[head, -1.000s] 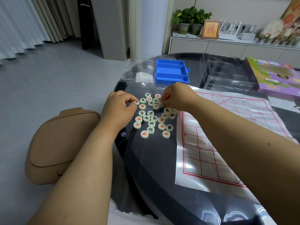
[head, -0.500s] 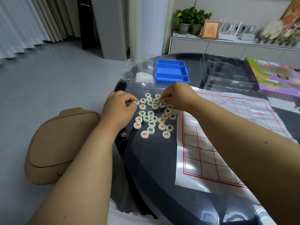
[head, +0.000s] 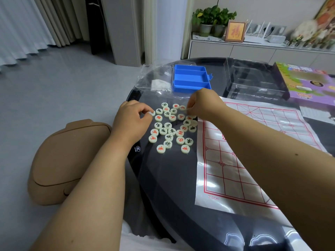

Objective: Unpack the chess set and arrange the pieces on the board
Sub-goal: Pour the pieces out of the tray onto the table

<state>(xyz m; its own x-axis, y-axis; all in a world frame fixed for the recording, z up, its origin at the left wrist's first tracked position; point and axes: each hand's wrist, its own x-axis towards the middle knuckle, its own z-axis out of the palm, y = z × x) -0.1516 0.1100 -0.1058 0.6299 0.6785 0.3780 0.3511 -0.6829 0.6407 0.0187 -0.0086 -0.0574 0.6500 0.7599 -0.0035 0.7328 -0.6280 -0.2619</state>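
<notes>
Dark desk (head: 163,187) holds loose pieces (head: 171,127) beside my bare board (head: 253,156); none placed yet. Left hand (head: 133,120) pinches one piece (head: 152,113), right hand (head: 203,104) pinches another (head: 182,108).

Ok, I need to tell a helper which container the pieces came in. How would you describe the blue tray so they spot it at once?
Start at the round dark table and look to its far edge, beyond the cluster of chess pieces. The blue tray sits there between crumpled clear plastic wrap and a clear plastic tray; it alone is opaque bright blue, with dividers.
</notes>
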